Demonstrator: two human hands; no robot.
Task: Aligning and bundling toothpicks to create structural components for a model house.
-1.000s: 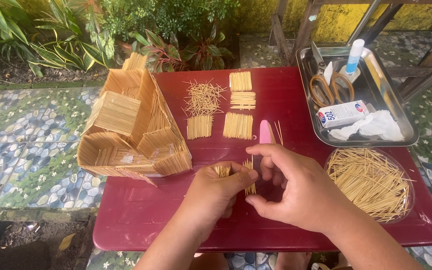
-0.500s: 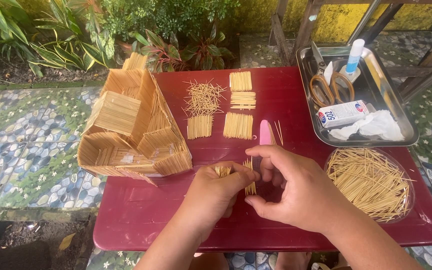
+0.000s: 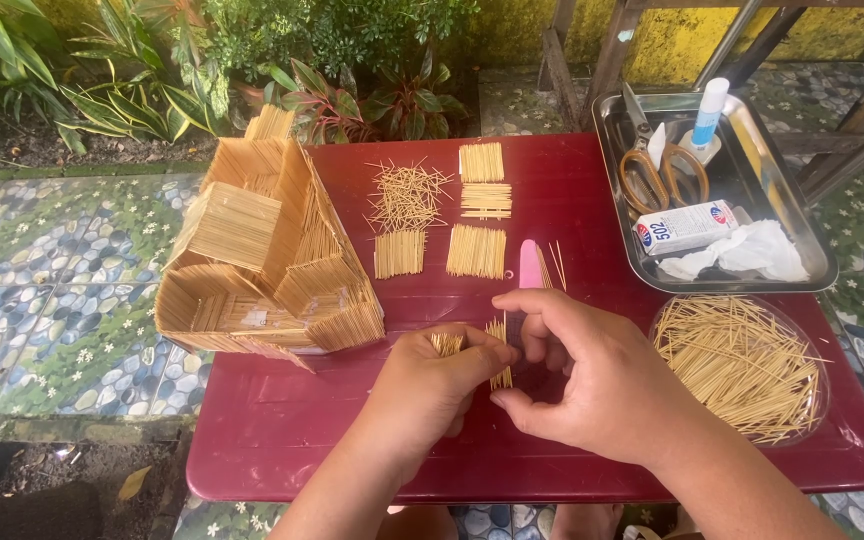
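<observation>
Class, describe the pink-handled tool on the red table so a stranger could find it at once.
Start at the red table and find the metal tray at its far right corner. Just left of the tray, beyond the right hand, lies the pink tool. It is the only pink thing among pale toothpick bundles.

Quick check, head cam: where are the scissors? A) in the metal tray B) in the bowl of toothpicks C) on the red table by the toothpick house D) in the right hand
A: the scissors lie inside the metal tray at the table's far right corner, beside a small glue box.
</observation>
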